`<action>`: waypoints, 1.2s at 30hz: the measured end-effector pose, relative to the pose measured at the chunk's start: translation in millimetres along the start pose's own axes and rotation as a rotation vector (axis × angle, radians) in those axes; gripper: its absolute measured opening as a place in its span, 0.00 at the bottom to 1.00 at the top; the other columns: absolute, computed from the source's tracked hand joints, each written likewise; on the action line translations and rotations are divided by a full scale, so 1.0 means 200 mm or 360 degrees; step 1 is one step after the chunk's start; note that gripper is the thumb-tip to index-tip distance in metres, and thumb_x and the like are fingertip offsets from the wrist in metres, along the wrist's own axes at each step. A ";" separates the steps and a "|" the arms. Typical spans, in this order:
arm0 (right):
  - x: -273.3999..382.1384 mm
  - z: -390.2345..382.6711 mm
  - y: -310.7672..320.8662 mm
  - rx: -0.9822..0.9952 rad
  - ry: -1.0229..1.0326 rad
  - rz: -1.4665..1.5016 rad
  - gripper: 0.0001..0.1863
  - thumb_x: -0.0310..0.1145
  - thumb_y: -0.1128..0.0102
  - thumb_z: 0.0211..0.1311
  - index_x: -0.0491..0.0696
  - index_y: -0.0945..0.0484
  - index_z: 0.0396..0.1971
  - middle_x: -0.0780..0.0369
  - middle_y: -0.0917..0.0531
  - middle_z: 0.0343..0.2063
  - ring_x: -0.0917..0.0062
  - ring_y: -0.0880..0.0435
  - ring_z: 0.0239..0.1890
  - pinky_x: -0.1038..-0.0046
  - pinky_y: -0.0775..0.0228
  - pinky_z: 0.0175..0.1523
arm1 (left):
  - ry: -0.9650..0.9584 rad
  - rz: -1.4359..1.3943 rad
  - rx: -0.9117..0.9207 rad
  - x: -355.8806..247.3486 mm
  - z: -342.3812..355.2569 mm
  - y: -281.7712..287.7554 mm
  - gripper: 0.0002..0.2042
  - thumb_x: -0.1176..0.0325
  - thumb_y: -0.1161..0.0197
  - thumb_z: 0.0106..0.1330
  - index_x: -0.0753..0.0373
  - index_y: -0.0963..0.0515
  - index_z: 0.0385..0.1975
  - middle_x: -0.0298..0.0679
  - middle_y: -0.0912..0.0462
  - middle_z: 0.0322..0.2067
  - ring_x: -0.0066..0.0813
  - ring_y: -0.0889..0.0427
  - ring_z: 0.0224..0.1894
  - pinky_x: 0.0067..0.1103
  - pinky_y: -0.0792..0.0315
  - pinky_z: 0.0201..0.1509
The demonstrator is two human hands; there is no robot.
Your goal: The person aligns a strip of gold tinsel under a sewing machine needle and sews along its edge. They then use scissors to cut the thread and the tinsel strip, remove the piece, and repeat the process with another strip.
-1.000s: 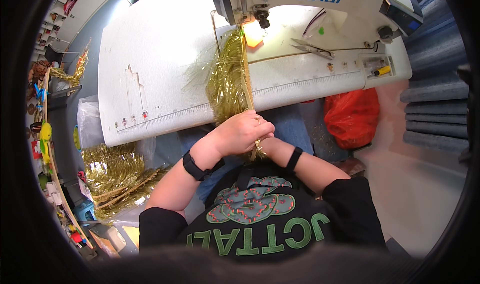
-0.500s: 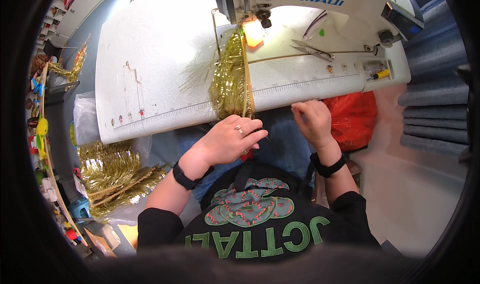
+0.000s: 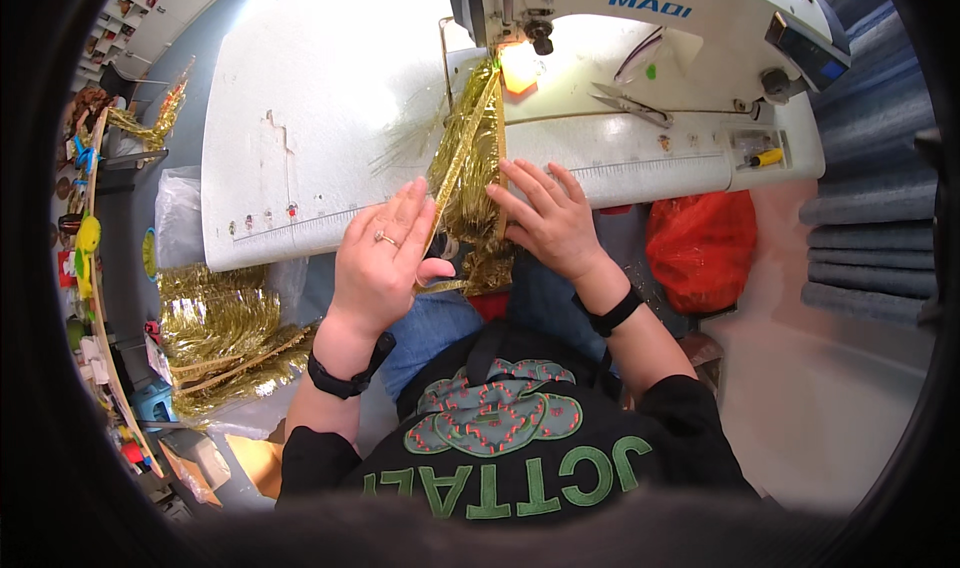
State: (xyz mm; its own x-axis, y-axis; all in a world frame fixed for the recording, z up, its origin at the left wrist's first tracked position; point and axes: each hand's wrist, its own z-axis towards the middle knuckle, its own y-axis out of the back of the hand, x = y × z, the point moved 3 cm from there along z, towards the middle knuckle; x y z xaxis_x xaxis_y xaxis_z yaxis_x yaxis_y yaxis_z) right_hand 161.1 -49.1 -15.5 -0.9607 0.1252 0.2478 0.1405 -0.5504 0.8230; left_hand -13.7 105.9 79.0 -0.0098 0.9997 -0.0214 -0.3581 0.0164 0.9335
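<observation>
A strip of gold tinsel fringe point(image 3: 475, 183) hangs from beneath the sewing machine's needle area point(image 3: 497, 58) over the table's front edge. Its woven gold bands form a narrow V that spreads toward me. My left hand point(image 3: 375, 253) holds the left band, drawn straight, at its fingers; the thumb sticks out to the right, and the exact grip is partly hidden. On the right band rest the fingertips of my right hand point(image 3: 550, 218), its fingers spread. Below, a loop of the band and loose strands hang over my lap.
Scissors point(image 3: 632, 106) and a small tray point(image 3: 760, 150) with a yellow-handled tool lie right on the white table point(image 3: 310, 118). Below the table is a red bag point(image 3: 702, 248). More gold fringe point(image 3: 220, 318) is heaped at left, near a crowded shelf. Blue curtains hang at right.
My hands have moved apart from near the table edge onto the fringe, left hand leftward, right hand up and left. The band now splits into a V, the left one angled out.
</observation>
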 end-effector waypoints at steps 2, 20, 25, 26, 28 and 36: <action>0.00 -0.01 0.03 -0.0046 0.0057 0.0119 0.35 0.36 0.25 0.46 0.61 0.21 0.61 0.68 0.25 0.69 0.75 0.26 0.70 0.61 0.44 0.76 | -0.0017 -0.0031 -0.0028 -0.02 0.01 0.01 0.30 0.48 0.33 0.65 0.71 0.18 0.53 0.52 0.17 0.59 0.44 0.15 0.58 0.36 0.25 0.60; -0.08 -0.13 0.22 -0.0262 0.0290 0.0466 0.17 0.34 0.30 0.57 0.48 0.15 0.47 0.61 0.13 0.52 0.66 0.13 0.57 0.64 0.21 0.57 | -0.0248 -0.0275 -0.0237 -0.34 0.18 -0.13 0.18 0.67 0.28 0.64 0.70 0.16 0.51 0.49 0.12 0.51 0.42 0.13 0.56 0.35 0.20 0.63; -0.07 -0.15 0.20 -0.0284 0.0343 0.0457 0.13 0.36 0.29 0.59 0.47 0.16 0.41 0.59 0.12 0.49 0.65 0.12 0.55 0.64 0.21 0.54 | -0.0197 -0.0581 -0.0315 -0.39 0.15 -0.26 0.20 0.72 0.26 0.60 0.69 0.16 0.52 0.51 0.14 0.55 0.47 0.15 0.59 0.38 0.20 0.64; -0.07 -0.16 0.20 -0.0277 0.0340 0.0464 0.13 0.36 0.29 0.59 0.47 0.17 0.40 0.58 0.12 0.49 0.65 0.12 0.55 0.64 0.21 0.54 | -0.0194 -0.0618 -0.0333 -0.40 0.14 -0.28 0.19 0.70 0.27 0.61 0.68 0.16 0.52 0.50 0.14 0.55 0.45 0.15 0.59 0.38 0.20 0.64; -0.06 -0.17 0.19 -0.0260 0.0345 0.0487 0.11 0.35 0.30 0.59 0.47 0.18 0.38 0.57 0.12 0.49 0.64 0.12 0.55 0.64 0.21 0.54 | -0.0182 -0.0679 -0.0345 -0.41 0.12 -0.31 0.20 0.69 0.27 0.61 0.67 0.16 0.53 0.49 0.14 0.55 0.45 0.15 0.60 0.37 0.20 0.64; -0.05 -0.20 0.16 -0.0246 0.0336 0.0505 0.10 0.33 0.33 0.59 0.45 0.18 0.37 0.56 0.12 0.49 0.63 0.12 0.55 0.64 0.21 0.53 | -0.0136 -0.0733 -0.0335 -0.43 0.09 -0.36 0.23 0.70 0.26 0.59 0.66 0.17 0.55 0.49 0.15 0.57 0.44 0.15 0.61 0.37 0.21 0.65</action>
State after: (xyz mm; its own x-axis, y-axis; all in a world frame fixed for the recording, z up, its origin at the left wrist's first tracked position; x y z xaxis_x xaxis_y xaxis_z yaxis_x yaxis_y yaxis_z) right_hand 166.6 -99.9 -12.6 -0.9058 -0.2339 0.3533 0.4155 -0.6542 0.6320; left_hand 29.4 19.4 19.2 0.2662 0.8875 -0.3760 -0.4874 0.4605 0.7419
